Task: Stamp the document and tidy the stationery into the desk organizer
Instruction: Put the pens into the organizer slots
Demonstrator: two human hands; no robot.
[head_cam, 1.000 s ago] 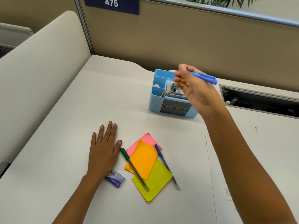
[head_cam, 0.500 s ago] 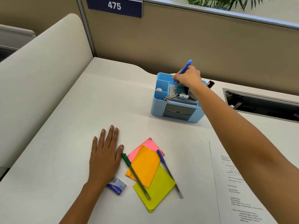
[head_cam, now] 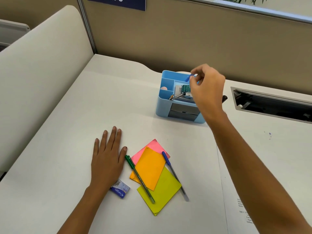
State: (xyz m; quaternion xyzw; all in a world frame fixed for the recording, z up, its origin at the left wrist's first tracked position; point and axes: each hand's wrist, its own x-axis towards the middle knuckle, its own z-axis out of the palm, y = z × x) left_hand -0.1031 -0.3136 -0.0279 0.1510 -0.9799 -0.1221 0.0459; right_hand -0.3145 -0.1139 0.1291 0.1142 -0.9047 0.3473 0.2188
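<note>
A light blue desk organizer (head_cam: 162,102) stands at the back of the desk, with small items in its compartments and grey drawers in front. My right hand (head_cam: 206,89) hovers over it, thumb and forefinger pinched on the top of a blue pen (head_cam: 189,78) that stands in the rear compartment. My left hand (head_cam: 108,157) lies flat on the desk, fingers apart, holding nothing. Beside it are pink (head_cam: 152,146), orange (head_cam: 150,168) and yellow (head_cam: 162,191) sticky notes, with a green pen (head_cam: 140,178) and a second blue pen (head_cam: 173,174) across them. The printed document (head_cam: 239,200) lies at the right.
A small blue and white box (head_cam: 120,190) sits by my left wrist. A black object (head_cam: 224,98) pokes out behind the organizer. A dark cable slot (head_cam: 270,105) is cut into the desk at the right. Partition walls close the back and left.
My right hand carried the blue pen from above the organizer down into its rear compartment, turning it upright. My left hand stayed flat on the desk.
</note>
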